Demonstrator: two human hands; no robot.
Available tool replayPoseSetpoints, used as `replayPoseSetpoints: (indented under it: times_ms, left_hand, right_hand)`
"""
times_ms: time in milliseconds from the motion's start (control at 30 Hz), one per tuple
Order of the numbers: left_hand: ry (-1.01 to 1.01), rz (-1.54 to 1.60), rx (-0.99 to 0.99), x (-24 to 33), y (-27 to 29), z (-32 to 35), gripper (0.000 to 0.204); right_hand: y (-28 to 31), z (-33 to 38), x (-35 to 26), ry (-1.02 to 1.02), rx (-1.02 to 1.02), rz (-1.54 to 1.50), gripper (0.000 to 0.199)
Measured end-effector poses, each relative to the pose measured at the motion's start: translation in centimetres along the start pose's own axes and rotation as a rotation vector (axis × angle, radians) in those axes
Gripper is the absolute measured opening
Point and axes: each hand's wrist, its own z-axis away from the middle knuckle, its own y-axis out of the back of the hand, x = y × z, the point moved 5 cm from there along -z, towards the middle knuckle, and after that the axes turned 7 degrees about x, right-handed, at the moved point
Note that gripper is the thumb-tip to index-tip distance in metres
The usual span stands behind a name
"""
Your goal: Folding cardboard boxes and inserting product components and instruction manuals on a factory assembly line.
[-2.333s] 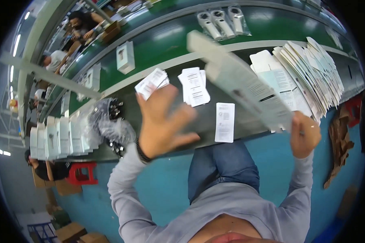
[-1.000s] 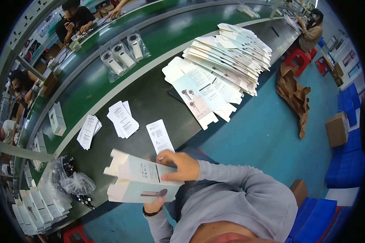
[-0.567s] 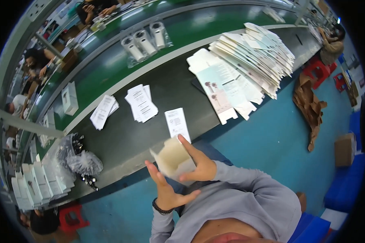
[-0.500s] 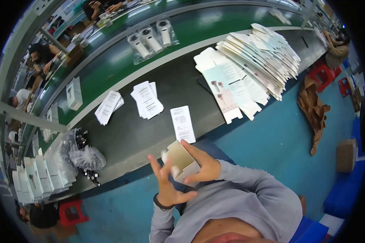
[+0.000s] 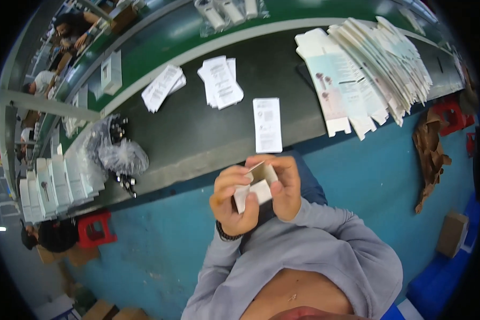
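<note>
Between my two hands, just in front of the bench edge, is a small white cardboard box [image 5: 254, 197] with its upper end open and a flap standing up. My left hand [image 5: 233, 205] closes on its left side, the thumb lying against the near face. From the right, my right hand [image 5: 285, 184] grips the other side, thumb near the open rim. The box's inside is only partly visible. Just beyond my hands, a stack of white printed leaflets [image 5: 268, 126] lies at the bench edge.
Two more leaflet piles [image 5: 221, 84] [image 5: 162, 88] lie farther back. Flat printed cartons [image 5: 346, 80] are fanned at the right. On the left stand upright boxes [image 5: 49, 188] beside a clear plastic bag [image 5: 124, 156] with black parts. Bagged white devices [image 5: 230, 13] rest on the green belt.
My left hand has come in from beside the box, fingers spread, and now grips it. The box has turned somewhat. The whole view has shifted, so the bench sits higher.
</note>
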Motion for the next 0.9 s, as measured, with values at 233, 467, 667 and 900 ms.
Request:
replayPoseSetpoints:
  times_ms: [233, 467, 667, 900]
  left_hand:
    - [-0.124, -0.114, -0.022, 0.1, 1.6, -0.8, 0.053]
    - [-0.097, -0.223, -0.174, -0.6, 2.5, 0.2, 0.055]
    - [-0.172, -0.201, -0.085, -0.8, 2.5, 0.6, 0.118]
    - [-0.176, -0.349, -0.152, -0.5, 2.7, 0.4, 0.122]
  right_hand:
    - [1.0, 0.0, 0.5, 0.071, -0.143, 0.335, 0.041]
    - [0.0, 0.3, 2.0, -0.328, -0.14, 0.042, 0.02]
    - [-0.4, 0.1, 2.4, -0.577, -0.145, -0.028, 0.029]
    - [0.0, 0.4, 3.7, -0.35, -0.298, 0.05, 0.064]
